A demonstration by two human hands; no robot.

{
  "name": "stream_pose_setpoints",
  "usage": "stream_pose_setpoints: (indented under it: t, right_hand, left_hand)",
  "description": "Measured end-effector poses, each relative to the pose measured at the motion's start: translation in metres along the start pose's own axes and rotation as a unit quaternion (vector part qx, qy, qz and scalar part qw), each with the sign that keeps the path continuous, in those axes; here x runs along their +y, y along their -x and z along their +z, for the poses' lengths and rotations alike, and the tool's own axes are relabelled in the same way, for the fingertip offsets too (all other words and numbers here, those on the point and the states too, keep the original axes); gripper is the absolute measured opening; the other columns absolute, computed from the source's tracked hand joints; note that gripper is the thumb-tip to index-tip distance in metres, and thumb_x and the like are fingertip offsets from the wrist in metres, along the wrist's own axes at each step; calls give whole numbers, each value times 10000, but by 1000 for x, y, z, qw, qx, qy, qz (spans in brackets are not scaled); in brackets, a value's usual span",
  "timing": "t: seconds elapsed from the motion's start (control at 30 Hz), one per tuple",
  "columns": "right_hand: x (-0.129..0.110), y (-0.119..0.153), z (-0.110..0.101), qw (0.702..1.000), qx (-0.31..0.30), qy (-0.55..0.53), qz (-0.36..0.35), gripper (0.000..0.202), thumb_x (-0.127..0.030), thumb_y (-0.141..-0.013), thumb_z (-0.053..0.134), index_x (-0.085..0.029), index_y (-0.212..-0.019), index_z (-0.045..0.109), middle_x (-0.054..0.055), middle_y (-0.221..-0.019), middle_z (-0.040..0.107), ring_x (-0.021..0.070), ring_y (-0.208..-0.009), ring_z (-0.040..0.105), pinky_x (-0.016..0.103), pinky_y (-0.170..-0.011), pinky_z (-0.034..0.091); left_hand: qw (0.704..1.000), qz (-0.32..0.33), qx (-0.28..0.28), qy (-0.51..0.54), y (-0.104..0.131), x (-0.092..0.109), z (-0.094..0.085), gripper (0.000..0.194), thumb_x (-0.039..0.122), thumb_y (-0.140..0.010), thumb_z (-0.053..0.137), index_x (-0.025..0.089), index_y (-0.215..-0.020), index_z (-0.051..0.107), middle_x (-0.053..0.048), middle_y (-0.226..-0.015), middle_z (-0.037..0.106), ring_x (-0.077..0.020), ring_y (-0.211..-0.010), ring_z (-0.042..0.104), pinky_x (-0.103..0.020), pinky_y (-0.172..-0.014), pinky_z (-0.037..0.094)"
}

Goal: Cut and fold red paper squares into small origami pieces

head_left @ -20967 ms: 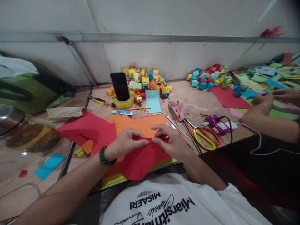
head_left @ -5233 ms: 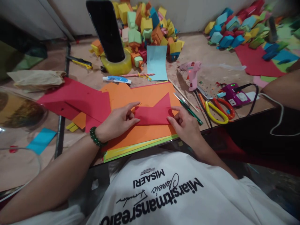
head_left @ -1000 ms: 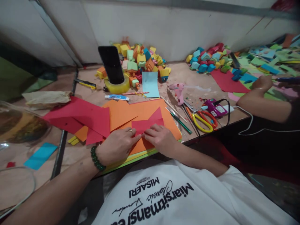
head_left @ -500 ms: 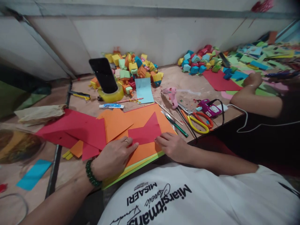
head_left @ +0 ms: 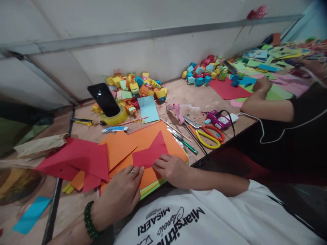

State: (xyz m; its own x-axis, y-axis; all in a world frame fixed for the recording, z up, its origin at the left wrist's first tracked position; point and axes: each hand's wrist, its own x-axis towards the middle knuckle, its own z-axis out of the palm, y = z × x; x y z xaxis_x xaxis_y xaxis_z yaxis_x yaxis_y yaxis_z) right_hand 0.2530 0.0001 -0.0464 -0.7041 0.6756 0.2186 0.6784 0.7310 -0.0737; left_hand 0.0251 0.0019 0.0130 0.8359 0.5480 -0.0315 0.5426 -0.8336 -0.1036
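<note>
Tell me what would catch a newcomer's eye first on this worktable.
Probably the two heaps of small, many-coloured folded paper pieces, one behind the phone that leans in a roll of yellow tape, the other farther right by the wall. Next, the bright red folded paper on orange sheets, with the left hand and right hand at its near edge.

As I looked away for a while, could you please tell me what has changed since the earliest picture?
The red paper, then pinched by the fingers of the left hand and right hand, has gone down, folded, onto the orange sheet. That pinch is released; both hands now touch its near edge. Phone, scissors and glue gun stayed put.
</note>
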Motion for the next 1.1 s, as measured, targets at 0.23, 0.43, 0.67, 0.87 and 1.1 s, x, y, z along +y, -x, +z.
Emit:
stream_pose_setpoints:
  t: [0.23,0.43,0.67,0.87,1.1]
  right_hand:
    - [20,34,-8,999,45,-19,9,189,-69,-902,466,-110,-960,642,87,-903,642,198,-839,527,315,-707,466]
    - [4,-2,-28,995,90,-1,-50,217,-72,-908,446,-142,-923,650,84,-893,657,196,-826,528,313,-711,465]
    - [-9,-30,-5,993,-6,-9,-113,134,-161,-901,544,-125,-989,639,75,-928,638,207,-832,505,322,-656,444]
    - [12,-2,-9,993,-39,8,-110,102,-131,-903,527,-108,-932,622,80,-892,607,207,-803,479,329,-644,411]
    - [26,45,-14,1000,2,12,9,163,-71,-909,462,-106,-885,620,88,-845,593,196,-781,468,319,-699,400]
  left_hand:
    - [997,-62,43,25,16,5,13,395,195,-866,429,31,-1169,622,-186,-1029,669,-300,-933,582,-448,-823,510]
    - [993,-112,23,16,9,16,18,474,358,-897,507,83,-1278,566,-151,-980,654,-299,-893,569,-444,-780,491]
    - [989,-145,34,-21,5,27,14,421,385,-867,560,48,-1104,653,-168,-946,682,-299,-856,586,-432,-766,493]
    - [986,-141,79,-29,9,24,16,459,427,-917,483,57,-1145,630,-159,-943,691,-283,-855,601,-400,-741,492]
    - [986,-138,83,-38,10,22,21,495,450,-935,447,47,-1151,636,-162,-952,686,-281,-862,604,-404,-761,497]
